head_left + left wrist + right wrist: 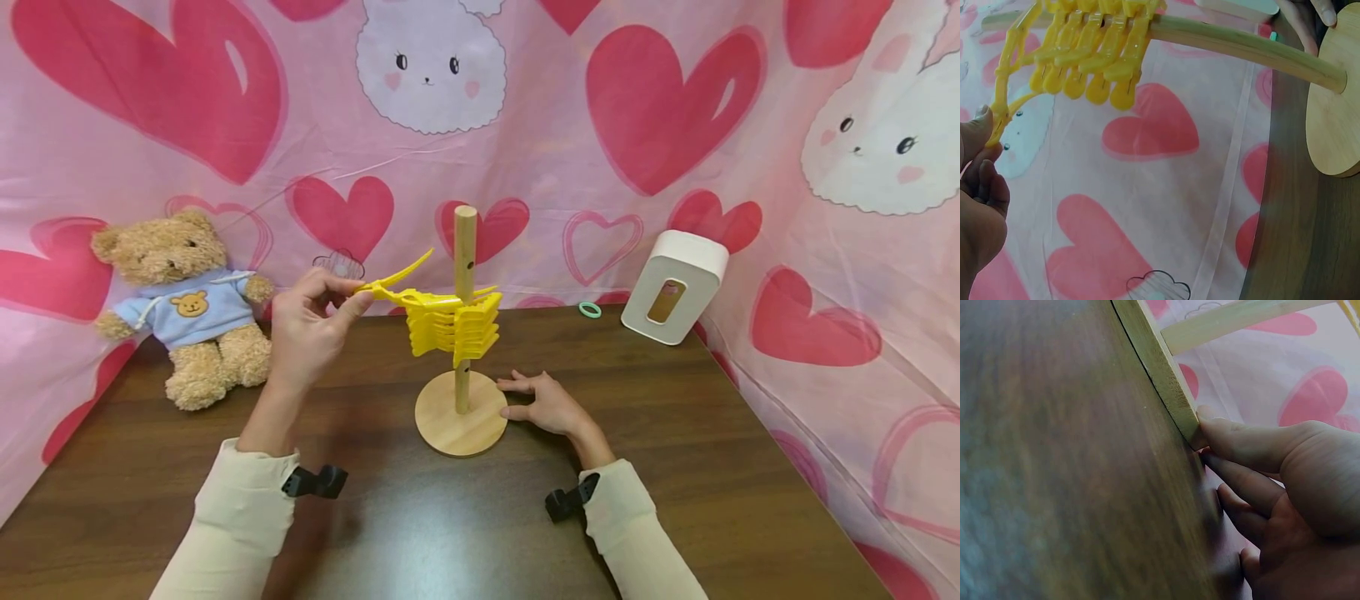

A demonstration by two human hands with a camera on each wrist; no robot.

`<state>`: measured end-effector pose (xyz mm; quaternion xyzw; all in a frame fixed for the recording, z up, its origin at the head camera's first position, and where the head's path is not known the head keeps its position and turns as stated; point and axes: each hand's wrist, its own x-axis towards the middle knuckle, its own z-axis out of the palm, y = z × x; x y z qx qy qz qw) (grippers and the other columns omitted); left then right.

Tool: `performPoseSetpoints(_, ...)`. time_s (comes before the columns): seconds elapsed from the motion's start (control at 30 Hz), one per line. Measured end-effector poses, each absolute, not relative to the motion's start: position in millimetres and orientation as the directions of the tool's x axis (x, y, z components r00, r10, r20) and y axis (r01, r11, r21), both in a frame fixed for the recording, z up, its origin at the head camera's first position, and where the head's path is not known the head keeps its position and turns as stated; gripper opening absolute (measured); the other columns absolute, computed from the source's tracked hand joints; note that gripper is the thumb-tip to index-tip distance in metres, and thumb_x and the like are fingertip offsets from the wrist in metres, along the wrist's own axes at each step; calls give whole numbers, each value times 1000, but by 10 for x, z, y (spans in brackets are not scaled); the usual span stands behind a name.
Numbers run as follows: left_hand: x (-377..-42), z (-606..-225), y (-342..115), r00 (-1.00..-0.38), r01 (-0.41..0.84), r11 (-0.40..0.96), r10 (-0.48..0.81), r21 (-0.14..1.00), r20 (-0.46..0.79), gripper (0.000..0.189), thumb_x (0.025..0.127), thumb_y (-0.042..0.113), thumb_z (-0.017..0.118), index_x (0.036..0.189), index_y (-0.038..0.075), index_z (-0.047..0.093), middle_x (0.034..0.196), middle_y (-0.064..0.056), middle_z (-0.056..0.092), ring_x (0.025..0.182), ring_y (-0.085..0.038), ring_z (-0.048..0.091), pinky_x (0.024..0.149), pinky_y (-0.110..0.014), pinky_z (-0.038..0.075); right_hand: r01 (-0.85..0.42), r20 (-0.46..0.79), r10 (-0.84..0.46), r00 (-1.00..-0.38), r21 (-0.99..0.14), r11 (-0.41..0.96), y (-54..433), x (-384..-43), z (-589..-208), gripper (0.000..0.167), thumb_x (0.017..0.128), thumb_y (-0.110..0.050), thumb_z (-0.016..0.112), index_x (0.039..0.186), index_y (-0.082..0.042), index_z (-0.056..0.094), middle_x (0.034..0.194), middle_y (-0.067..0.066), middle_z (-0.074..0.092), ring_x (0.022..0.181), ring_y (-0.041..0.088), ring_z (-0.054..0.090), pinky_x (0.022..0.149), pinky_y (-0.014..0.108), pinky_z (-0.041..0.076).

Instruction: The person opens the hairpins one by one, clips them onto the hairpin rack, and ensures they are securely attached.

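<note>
Several yellow plastic pieces, stacked in ridged rows, sit around a wooden post rising from a round wooden base. My left hand pinches a yellow plastic piece between thumb and fingers, left of the post. One thin curved end of it points up and right in the head view; its other end runs to the top of the stack. At the base's right side, my right hand touches the rim with thumb and fingertips, fingers spread and nearly straight.
A teddy bear in a blue top leans against the heart-patterned cloth at the left. A white box with an oval opening stands at the back right, beside a small mint-green ring on the brown table.
</note>
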<state>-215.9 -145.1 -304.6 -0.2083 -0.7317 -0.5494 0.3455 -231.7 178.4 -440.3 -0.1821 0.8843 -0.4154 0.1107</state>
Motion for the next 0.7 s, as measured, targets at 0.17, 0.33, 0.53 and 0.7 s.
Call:
performPoseSetpoints(0.17,-2173,-3052,-1404,-669,696,302,-57,651,741,13,80,-9,80,92,-8,75,78,9,63,68,-10,48,59,-18,38,-224,-46,-411,-910,-779,585,1786,-2314,-4403,46,89,-13,79,132,-4,67,138,10,61,144,29,38,121,57,1)
performPoseSetpoints(0.33,-2190,-3063,-1349,-656,724,262,-25,638,755,13,78,-13,80,90,-10,73,76,0,62,67,-10,48,58,-17,39,-216,-50,-405,-913,-783,583,1789,-2308,-4408,46,89,-14,79,133,-5,67,139,10,60,145,30,37,120,57,1)
performPoseSetpoints(0.53,-2191,-3036,-1271,-637,749,235,1,619,771,15,76,-16,80,88,-10,73,75,-12,63,68,-11,48,59,-18,39,-205,-59,-400,-915,-784,585,1788,-2302,-4404,47,89,-14,79,134,-5,66,140,10,59,146,30,35,120,58,1)
performPoseSetpoints(0.7,-2175,-3003,-1193,-637,753,232,23,615,771,13,78,-14,80,87,-8,74,74,-12,60,69,-12,47,60,-18,39,-212,-56,-406,-912,-783,584,1787,-2315,-4399,47,89,-14,79,134,-4,66,140,10,60,145,30,36,120,57,1)
